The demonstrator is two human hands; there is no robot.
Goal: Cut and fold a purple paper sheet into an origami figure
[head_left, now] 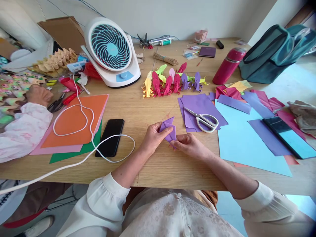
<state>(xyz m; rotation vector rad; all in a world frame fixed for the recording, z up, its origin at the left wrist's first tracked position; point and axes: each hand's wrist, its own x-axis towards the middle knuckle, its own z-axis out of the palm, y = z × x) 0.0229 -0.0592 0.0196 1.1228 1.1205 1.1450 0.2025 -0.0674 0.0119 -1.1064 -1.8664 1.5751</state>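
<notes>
A small piece of folded purple paper is held between both hands above the wooden table. My left hand pinches its left side, the thumb lying across the front. On the lower right edge, my right hand grips it between thumb and fingers. Just beyond, white-handled scissors lie on a stack of purple paper sheets. Several folded paper figures in red, yellow, green, pink and purple stand in a group farther back.
Left are a black phone, a white cable, orange paper and a fan. A co-worker's hand is at far left. Light blue paper, another phone, a red bottle and a teal bag are right.
</notes>
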